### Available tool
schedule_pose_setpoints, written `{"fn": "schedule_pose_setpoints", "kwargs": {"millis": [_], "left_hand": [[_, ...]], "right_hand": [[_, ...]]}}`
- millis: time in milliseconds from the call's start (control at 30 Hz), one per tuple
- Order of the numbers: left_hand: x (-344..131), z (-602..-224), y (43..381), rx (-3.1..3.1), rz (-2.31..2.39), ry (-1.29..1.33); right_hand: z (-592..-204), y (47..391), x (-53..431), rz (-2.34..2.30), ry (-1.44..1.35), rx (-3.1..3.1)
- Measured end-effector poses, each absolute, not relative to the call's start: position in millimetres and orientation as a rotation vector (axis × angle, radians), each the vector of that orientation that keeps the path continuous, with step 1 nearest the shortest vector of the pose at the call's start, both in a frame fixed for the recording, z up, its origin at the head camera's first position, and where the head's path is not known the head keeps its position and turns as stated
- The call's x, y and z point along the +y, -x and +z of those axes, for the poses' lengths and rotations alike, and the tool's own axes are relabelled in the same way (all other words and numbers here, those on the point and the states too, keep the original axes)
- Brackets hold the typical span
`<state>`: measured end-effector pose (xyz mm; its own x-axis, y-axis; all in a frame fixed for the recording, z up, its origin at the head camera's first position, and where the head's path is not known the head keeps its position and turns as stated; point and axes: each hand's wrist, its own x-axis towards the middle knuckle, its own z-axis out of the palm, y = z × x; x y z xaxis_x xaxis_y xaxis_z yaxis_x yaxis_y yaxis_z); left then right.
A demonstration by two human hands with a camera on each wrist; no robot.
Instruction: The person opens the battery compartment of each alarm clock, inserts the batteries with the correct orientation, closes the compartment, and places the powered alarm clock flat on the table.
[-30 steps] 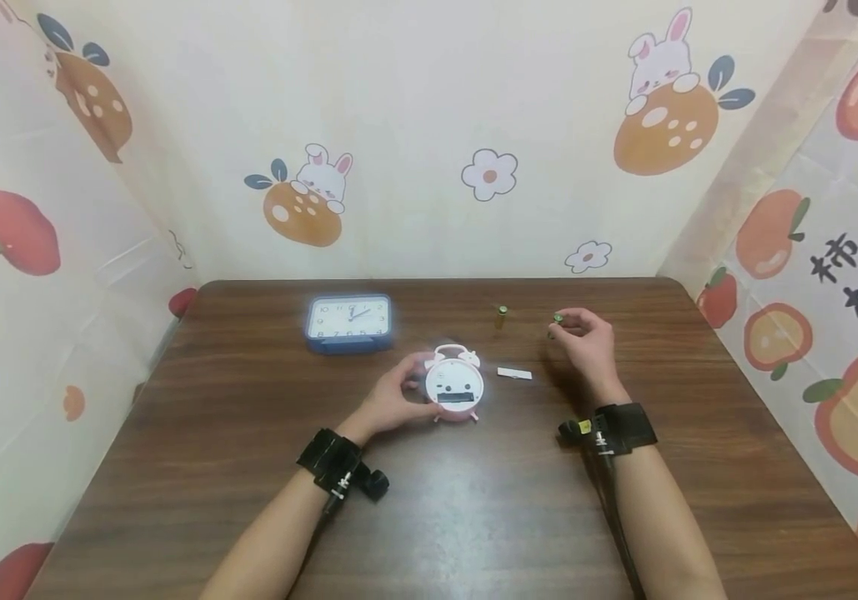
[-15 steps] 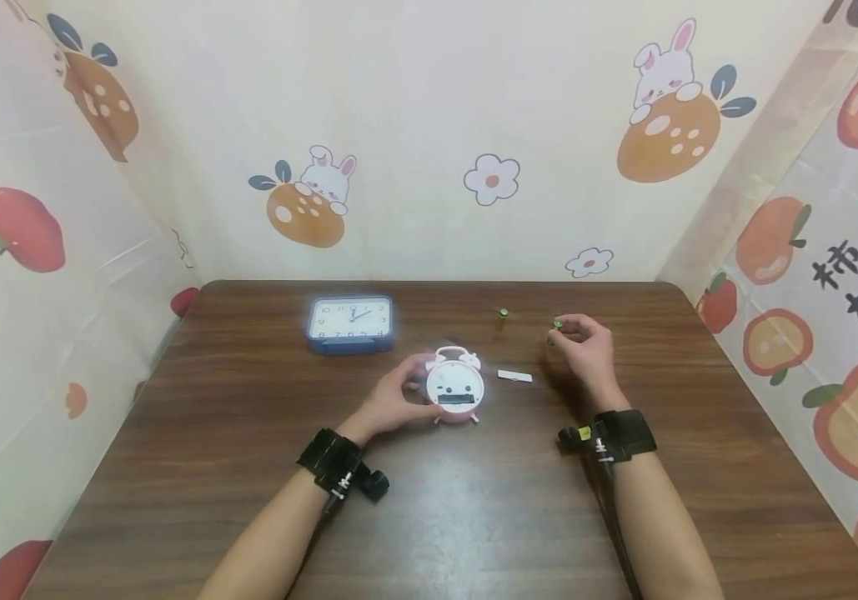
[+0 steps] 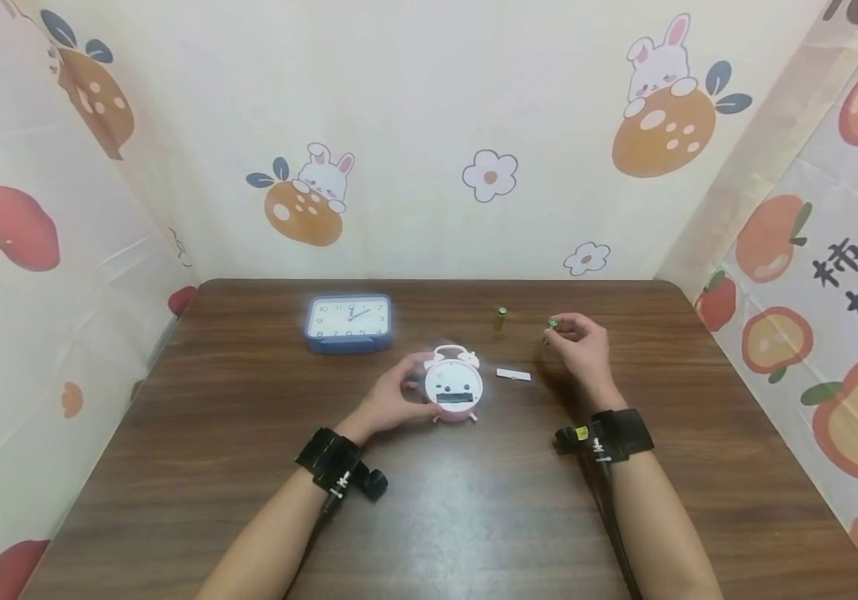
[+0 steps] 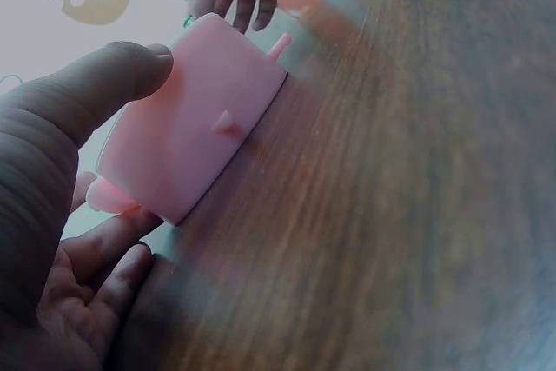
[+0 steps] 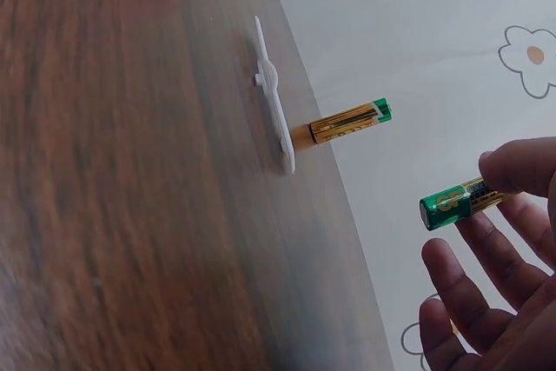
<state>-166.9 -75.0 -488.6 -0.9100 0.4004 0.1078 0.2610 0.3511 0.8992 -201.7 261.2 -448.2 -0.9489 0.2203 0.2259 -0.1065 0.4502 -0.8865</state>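
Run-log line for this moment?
left grip: holds pink alarm clock | right grip: pinches battery | second battery: upright on table | white strip: on table

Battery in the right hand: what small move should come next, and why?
Perhaps carry this battery toward the pink clock: the right hand pinches it, and the left hand holds the clock with its dark battery slot uncovered.

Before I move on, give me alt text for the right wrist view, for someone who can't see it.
A right hand pinches a green-and-gold battery at the picture's right. To its left in this tilted view, a second battery stands upright on a wooden table, near a thin white piece; a pale, flower-printed backdrop lies behind.
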Motion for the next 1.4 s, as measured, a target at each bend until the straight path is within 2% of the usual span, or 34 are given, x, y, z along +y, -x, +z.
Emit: {"fn": "schedule_pose_setpoints", "kwargs": {"millis": [1400], "left_hand": [[-76.5, -485.5, 167.5, 2.451, 1.595, -0.589]], "right_hand": [[-428.8, 187.1, 251.6, 1.447, 0.036, -2.512]]}}
